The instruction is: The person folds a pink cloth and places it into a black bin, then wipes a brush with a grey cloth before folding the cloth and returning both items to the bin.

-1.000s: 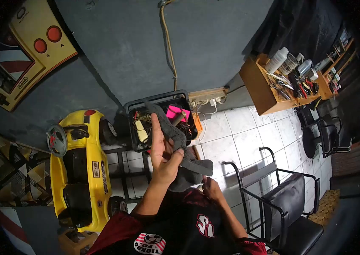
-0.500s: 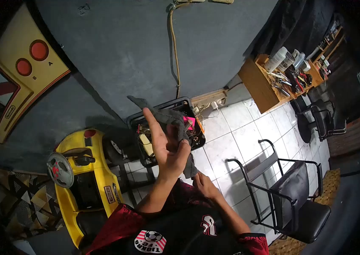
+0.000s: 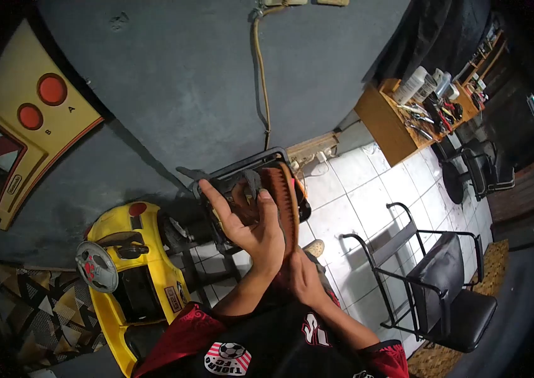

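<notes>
My left hand (image 3: 255,236) is raised in the middle, index finger stretched out and thumb bent over. It grips a dark grey cloth-like piece (image 3: 253,183), whose narrow end sticks out past the index finger; the other fingers are partly hidden. Just right of it stands a long brush (image 3: 291,208) with a wooden back and reddish-brown bristles facing the cloth. The lower end of this brush is in my right hand (image 3: 306,280), fingers wrapped round it close to my shirt. Behind both hands is a black plastic crate (image 3: 242,165), its contents mostly covered.
A yellow ride-on toy car (image 3: 100,302) is at the left. Black metal-framed chairs (image 3: 434,271) stand on the white tiles at the right. Bottles and tools lie on a wooden shelf (image 3: 383,123). A cable (image 3: 261,69) runs down the grey wall; a beige shoe (image 3: 313,249) shows below.
The brush has come into view upright in my right hand, beside the grey cloth. My right hand no longer touches the cloth's lower end. My left hand has shifted slightly right and down.
</notes>
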